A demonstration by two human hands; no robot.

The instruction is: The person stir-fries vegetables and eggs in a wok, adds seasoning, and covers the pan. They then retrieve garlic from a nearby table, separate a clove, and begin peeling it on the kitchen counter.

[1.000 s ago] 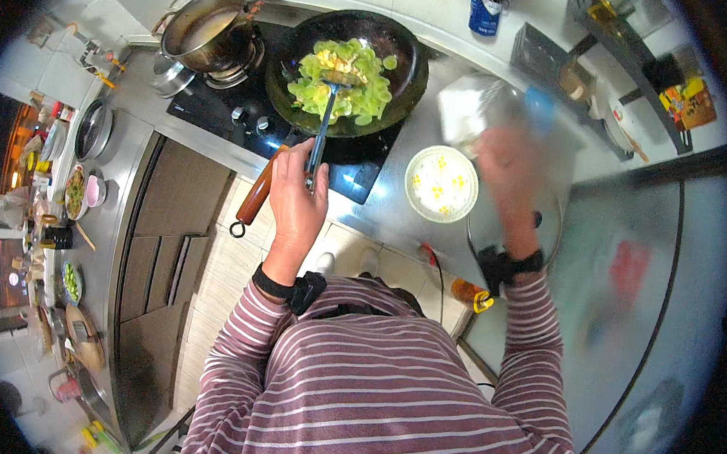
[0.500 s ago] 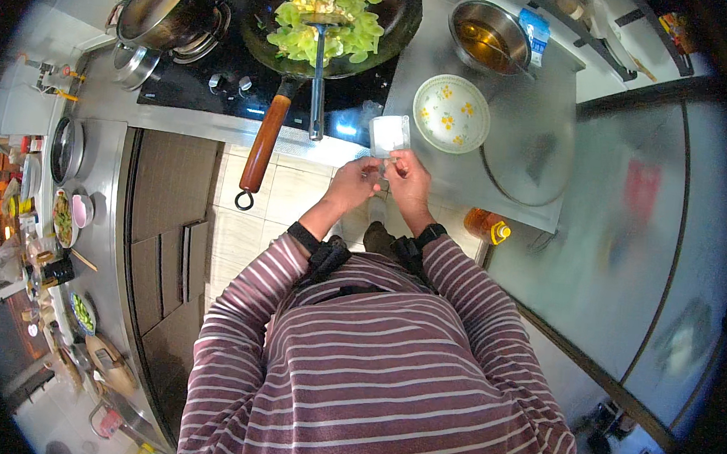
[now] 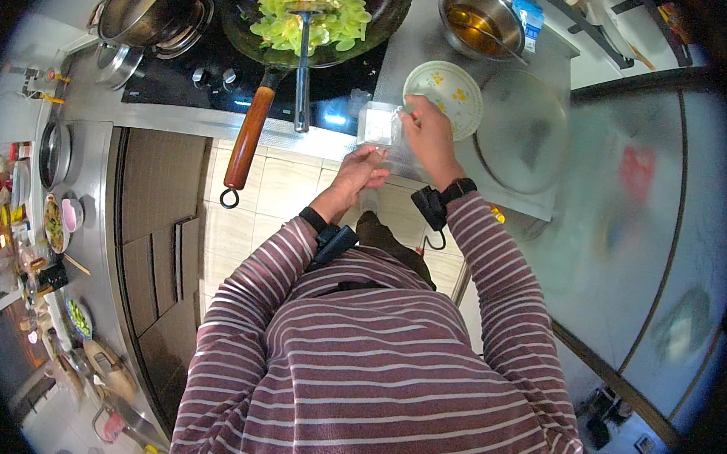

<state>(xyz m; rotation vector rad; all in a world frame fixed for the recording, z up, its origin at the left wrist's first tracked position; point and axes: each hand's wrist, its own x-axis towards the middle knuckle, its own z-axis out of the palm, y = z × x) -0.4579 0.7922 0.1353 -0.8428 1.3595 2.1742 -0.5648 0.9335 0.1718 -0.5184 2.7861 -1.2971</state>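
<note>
- A small clear box (image 3: 379,126) with something white inside sits just above the centre of the frame, between the two hands.
- The right hand (image 3: 433,139), right of it, has its thumb and index finger pinching the box's right edge.
- The left hand (image 3: 355,178), below it, is half curled, fingertips at the lower edge (whether they grip it, I cannot tell).
- At the upper middle, a dark wok (image 3: 391,11) holds green slices (image 3: 345,22) with yellow bits; a spatula (image 3: 303,77) rests in it, its handle pointing down the frame.
- At the upper right, a flowered dish (image 3: 461,107) lies between a glass lid (image 3: 522,133) and a steel bowl (image 3: 453,10) of amber liquid.
- A pot (image 3: 128,16) stands at the upper left.
</note>
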